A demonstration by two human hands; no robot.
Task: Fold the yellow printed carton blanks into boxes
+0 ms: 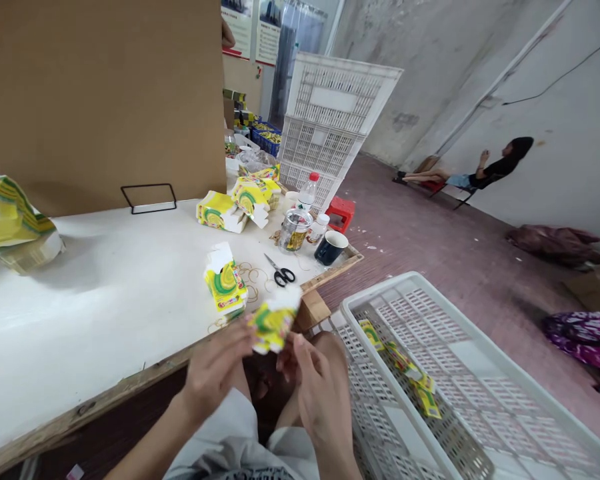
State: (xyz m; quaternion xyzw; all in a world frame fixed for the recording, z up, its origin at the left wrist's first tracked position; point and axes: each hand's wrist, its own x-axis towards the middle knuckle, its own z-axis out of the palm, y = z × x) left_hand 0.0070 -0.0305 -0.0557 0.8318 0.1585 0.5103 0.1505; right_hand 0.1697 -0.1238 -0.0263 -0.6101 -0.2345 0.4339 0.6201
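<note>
Above my lap, at the table's front edge, a small yellow-and-green printed carton [273, 325] with a white flap is smeared by motion. The fingers of my left hand [213, 370] grip its left side. My right hand [317, 390] is closed at its lower right edge, thumb against fingers; the exact contact is blurred. Just beyond stands another such carton [226, 283], its white flap raised, beside loose rubber bands [250, 273]. Black-handled scissors [281, 272] lie to the right of the bands.
More cartons [220, 210] lie farther back on the white table [130, 287]. A dark mug [331, 247], clear jar [295, 230] and bottles crowd its right corner. A white crate [430, 360] at my right holds several flat yellow pieces. Tall crates [325, 133] stand behind; a person sits by the wall.
</note>
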